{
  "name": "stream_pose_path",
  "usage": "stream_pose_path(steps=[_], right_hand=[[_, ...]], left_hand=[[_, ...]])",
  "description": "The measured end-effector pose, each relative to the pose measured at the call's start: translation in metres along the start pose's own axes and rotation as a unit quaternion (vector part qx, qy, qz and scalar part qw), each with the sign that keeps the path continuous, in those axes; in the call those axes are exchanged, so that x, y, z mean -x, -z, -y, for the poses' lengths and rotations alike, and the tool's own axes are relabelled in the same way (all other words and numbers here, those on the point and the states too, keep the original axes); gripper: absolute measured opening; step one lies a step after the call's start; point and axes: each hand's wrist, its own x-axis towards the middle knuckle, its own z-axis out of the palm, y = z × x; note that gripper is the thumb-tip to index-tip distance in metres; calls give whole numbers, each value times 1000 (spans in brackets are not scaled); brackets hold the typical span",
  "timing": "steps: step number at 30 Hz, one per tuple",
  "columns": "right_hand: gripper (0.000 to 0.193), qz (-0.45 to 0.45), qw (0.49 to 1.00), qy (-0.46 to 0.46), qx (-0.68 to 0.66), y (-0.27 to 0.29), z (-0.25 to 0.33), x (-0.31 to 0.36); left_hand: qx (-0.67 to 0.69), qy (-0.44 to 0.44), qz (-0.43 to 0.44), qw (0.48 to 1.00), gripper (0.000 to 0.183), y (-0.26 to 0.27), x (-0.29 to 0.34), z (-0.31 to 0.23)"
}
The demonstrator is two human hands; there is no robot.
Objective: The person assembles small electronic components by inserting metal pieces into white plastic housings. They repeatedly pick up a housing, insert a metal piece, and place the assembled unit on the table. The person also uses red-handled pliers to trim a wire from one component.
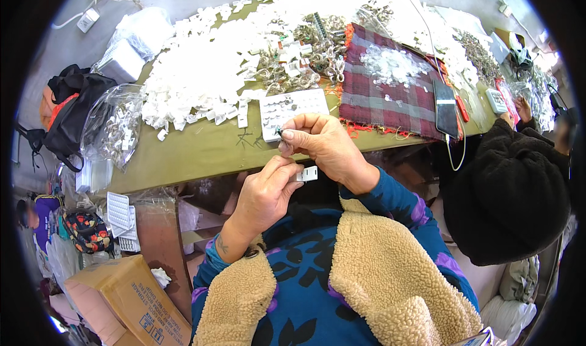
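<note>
My left hand (262, 192) is closed, fingers pinching a small white card with slots (308, 174) that sticks out to the right. Just above it, my right hand (329, 146) holds a tiny dark green piece (279, 130) between thumb and fingertips; its exact kind is too small to make out. The fingertips of both hands are close together, over the table's front edge. Right behind them lies a white tray (268, 115) with rows of small round pits, some holding little pieces.
White cards (189, 80) are heaped on the green table (183, 157), beside tangled metallic loops (326, 59). A plaid cloth (372, 108) bears clear plastic bits (394, 65). A phone (445, 109) trails a cable. A co-worker in a black cap (516, 193) sits right; a cardboard box (122, 285) stands lower left.
</note>
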Motion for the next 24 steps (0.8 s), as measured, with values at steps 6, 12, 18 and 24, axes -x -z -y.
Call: stream_pose_path(steps=[6, 12, 18, 24], right_hand=[[14, 12, 987, 21, -157, -2, -8, 4], [10, -12, 968, 149, -204, -6, -7, 11], [10, -30, 993, 113, -15, -24, -5, 32], [8, -15, 989, 125, 78, -39, -20, 34]], left_hand=[[151, 45, -32, 987, 22, -3, 7, 6], [541, 166, -120, 816, 24, -10, 15, 14], [628, 182, -186, 734, 31, -9, 20, 20], [625, 199, -196, 729, 30, -8, 27, 21]])
